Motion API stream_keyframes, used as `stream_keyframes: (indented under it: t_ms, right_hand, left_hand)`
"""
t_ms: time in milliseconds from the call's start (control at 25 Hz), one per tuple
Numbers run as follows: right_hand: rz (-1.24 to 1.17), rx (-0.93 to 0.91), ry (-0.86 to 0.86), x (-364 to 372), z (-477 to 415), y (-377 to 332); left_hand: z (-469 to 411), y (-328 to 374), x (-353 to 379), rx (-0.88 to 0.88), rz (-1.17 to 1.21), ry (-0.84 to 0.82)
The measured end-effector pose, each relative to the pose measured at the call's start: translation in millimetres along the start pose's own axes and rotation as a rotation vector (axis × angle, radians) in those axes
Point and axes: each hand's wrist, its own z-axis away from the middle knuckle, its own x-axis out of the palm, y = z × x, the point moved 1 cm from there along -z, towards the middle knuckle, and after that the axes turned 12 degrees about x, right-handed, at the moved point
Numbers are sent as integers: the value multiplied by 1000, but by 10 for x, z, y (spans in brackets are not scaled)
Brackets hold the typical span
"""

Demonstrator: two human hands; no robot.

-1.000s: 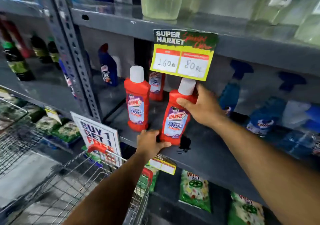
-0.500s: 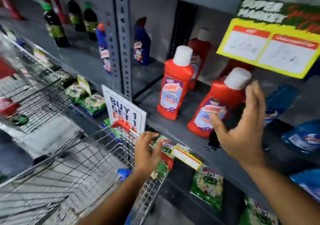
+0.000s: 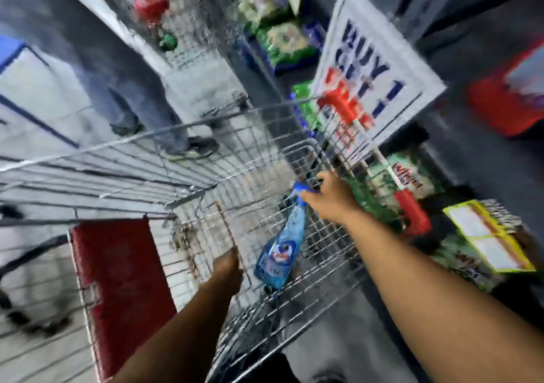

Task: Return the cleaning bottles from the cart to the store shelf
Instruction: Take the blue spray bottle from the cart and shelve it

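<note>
I look down into the wire cart (image 3: 164, 138). A blue spray bottle (image 3: 278, 254) lies on its mesh floor, with its blue spray head pointing away from me. My right hand (image 3: 329, 201) is at that spray head and curls around the neck. My left hand (image 3: 226, 273) reaches down into the cart just left of the bottle's base; its fingers are hidden from me. A red bottle (image 3: 506, 100) stands blurred on the grey store shelf (image 3: 459, 56) at the upper right.
A "BUY 1 GET 1" sign (image 3: 374, 67) hangs at the shelf edge above the cart's red handle (image 3: 344, 109). Green detergent bags (image 3: 412, 176) and a yellow price tag (image 3: 485, 235) sit lower right. A red seat flap (image 3: 117, 279) is near left. Another person's legs (image 3: 176, 135) stand beyond the cart.
My view has swung from the shelf down into the cart. My right hand left the red bottle and dropped to the blue spray bottle. My left hand moved from the cart's rim to inside.
</note>
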Motion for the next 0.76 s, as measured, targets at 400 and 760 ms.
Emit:
stream_keyframes:
  t_ms: [400, 760]
  right_hand:
    - [-13, 366, -52, 1405, -934, 401]
    - [-197, 348, -42, 958, -603, 116]
  left_hand:
    - [-305, -292, 329, 1, -389, -303]
    - [-388, -129, -63, 492, -1085, -390]
